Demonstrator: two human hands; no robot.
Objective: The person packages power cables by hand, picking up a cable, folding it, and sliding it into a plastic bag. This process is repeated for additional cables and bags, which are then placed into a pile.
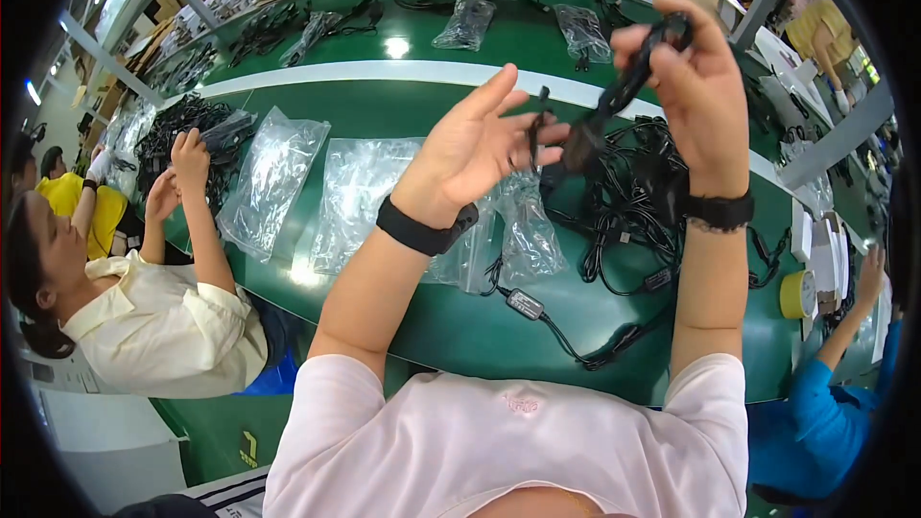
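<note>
Raised over the green table, my right hand [705,86] is closed around a folded black cable [628,82], whose lower end is blurred. My left hand [475,144] is beside that lower end with its fingers spread. A thin black strand [535,129] crosses in front of its fingertips; whether they touch it I cannot tell. Below my hands lies a heap of black cables [624,197], some with plugs. A cable with a small inline box [525,304] rests nearer to me. Clear plastic bags [365,182] lie flat under and left of my left hand.
Another clear bag [273,182] and a cable pile [187,139] lie to the left, where a co-worker [158,326] handles things. Bagged cables [465,24] line the far green surface. Yellow tape [797,294] stands at the right edge; a blue-sleeved person [830,412] works beyond.
</note>
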